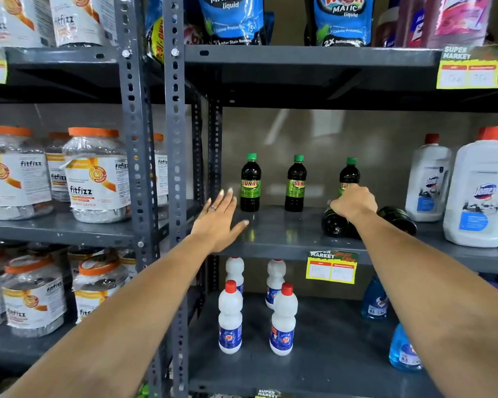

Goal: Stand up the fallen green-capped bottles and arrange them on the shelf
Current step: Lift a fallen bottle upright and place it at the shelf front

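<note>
Head view: right hand point(353, 203) grips third upright bottle point(349, 175) (left hand point(218, 222) spread).

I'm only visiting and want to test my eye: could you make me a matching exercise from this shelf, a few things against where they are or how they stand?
Things:
1. left hand
2. right hand
3. leftmost green-capped bottle
4. fallen bottle

States:
A. lying on its side beside the white jugs
B. open, fingers spread, at the shelf edge
C. standing upright at the back
D. closed around the third upright bottle

Pairs: 1-B, 2-D, 3-C, 4-A
</note>
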The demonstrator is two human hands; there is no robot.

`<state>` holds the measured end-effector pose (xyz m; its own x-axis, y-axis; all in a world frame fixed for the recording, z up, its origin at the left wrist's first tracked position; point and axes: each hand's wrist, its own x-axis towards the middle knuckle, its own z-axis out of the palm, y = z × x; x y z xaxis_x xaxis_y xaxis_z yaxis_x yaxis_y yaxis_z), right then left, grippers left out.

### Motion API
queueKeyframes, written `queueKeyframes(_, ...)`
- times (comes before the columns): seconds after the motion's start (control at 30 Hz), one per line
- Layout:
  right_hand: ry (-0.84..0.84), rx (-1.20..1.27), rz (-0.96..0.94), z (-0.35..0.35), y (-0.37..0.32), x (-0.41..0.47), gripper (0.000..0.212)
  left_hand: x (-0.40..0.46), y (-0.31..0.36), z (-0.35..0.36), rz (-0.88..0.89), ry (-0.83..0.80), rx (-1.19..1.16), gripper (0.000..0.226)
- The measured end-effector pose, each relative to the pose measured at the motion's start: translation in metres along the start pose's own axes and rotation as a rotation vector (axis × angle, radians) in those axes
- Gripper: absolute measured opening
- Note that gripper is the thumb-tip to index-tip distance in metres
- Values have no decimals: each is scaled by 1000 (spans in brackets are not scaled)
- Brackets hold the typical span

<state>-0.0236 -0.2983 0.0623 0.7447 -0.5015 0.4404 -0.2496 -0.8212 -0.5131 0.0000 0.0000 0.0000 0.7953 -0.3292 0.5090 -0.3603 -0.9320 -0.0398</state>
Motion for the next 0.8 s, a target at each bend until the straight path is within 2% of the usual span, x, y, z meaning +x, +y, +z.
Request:
queueKeyframes(0.07,-33,-70,4,-1,-4,-1,50,-8,-5,2,-21,-188,-58,82)
queueKeyframes(0.13,-57,-135,-12,-1,-8,-2,57,-16,-11,5,-115,-335,-155,93)
queueKeyframes(0.23,-118,-215,-9,3,-13,1,59,-21,-8,-4,-154,-424,-137,115)
queueKeyframes(0.33,-205,-277,37,-2,-23,4,59,-18,-7,-12,-136,-485,-116,119)
queueKeyframes(0.57,-395,-346,92,5,-33,17,52,-13,-15,-5,-98,-458,-143,129)
queueKeyframes(0.63,-463,-281,117,9,-32,19,46,-12,-16,-4,-104,-453,-147,130)
queueKeyframes(0.7,-478,-182,130,15,-26,24,53,-13,-16,-4,-112,-461,-138,131)
queueKeyframes(0.8,-383,26,138,27,-15,24,66,-12,-14,-4,-110,-453,-81,130)
